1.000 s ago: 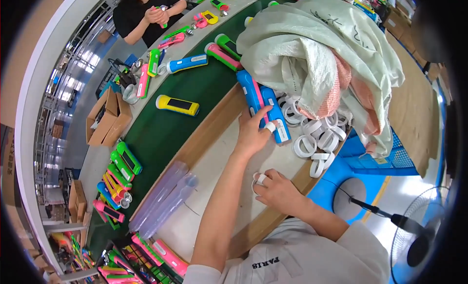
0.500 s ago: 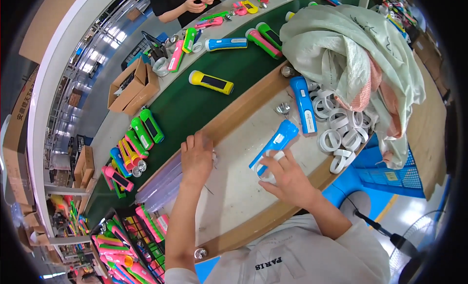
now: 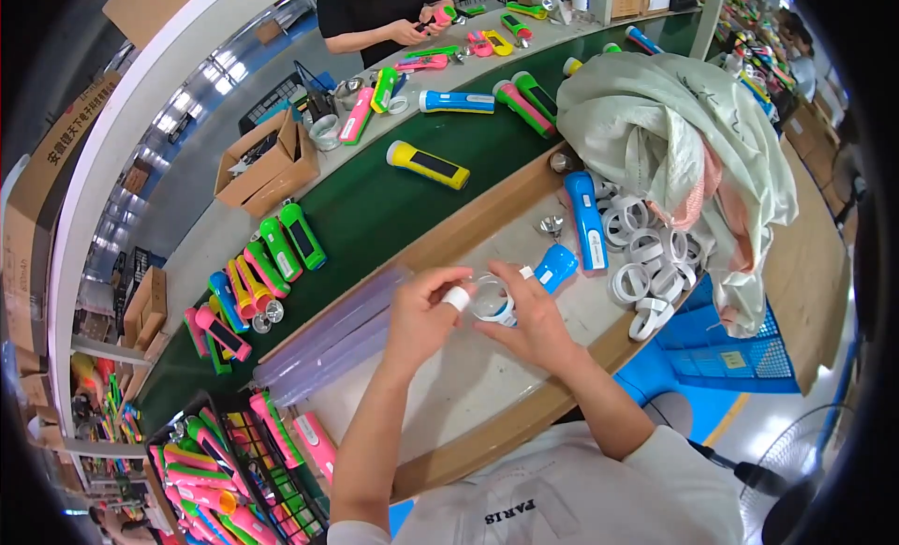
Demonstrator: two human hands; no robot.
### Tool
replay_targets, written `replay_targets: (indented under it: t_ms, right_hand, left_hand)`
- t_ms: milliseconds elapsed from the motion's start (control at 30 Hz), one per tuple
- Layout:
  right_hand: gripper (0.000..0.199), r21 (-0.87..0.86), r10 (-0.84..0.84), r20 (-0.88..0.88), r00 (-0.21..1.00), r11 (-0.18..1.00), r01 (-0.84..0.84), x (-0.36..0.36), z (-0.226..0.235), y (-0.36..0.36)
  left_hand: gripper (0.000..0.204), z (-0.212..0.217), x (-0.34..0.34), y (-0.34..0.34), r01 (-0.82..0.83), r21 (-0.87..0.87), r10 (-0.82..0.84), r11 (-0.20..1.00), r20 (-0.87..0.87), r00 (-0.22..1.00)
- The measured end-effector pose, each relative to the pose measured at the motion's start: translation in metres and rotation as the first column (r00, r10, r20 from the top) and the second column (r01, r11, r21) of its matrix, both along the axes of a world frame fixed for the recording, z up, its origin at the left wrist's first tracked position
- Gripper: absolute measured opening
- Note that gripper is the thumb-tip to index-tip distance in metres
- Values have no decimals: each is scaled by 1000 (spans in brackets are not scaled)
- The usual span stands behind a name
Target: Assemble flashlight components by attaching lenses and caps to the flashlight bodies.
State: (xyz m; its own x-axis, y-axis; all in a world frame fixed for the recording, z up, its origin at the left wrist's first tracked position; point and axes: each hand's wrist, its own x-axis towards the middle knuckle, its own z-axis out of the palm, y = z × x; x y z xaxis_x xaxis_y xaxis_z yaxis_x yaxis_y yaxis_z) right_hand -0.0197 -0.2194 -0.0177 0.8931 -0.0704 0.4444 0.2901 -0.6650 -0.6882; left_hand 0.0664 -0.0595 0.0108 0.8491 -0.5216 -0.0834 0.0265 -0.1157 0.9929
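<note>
Head view. Both hands met over the pale workbench (image 3: 449, 405), just at 6 o'clock of the green conveyor belt (image 3: 375, 217). Right hand (image 3: 538, 325) was closed around the head end of a blue flashlight (image 3: 552, 267), its body pointing away toward 1 o'clock; the round clear lens (image 3: 489, 297) faced the left hand. Left hand (image 3: 421, 316) had thumb and forefinger pinched near the lens, a white wrap on one fingertip; whether they actually gripped a part, cannot tell.

Step judged: fitting or seating the lens and front ring on the flashlight head. Next move probably calls for holding the body steady with the right hand while the left presses or turns the front piece square.

A second blue flashlight (image 3: 586, 219) lay at 1 o'clock, beside a heap of white rings (image 3: 646, 273) under a pale cloth sack (image 3: 674, 133).
</note>
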Motion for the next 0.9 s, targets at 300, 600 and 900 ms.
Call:
replay_targets:
  t_ms: [300, 600, 900]
  right_hand:
    - [77, 291, -115, -101, 988, 947, 140, -36, -1, -40]
    - [77, 316, -178, -165, 970, 922, 223, -56, -7, -68]
    - [85, 424, 88, -281, 956, 905, 41, -37, 2, -37]
  left_hand:
    - [63, -71, -26, -56, -64, 327, -197, 943, 702, 684]
    - [65, -28, -25, -26, 140, 55, -142, 989, 40, 989]
    - [77, 13, -53, 62, 225, -297, -341, 928, -436, 833]
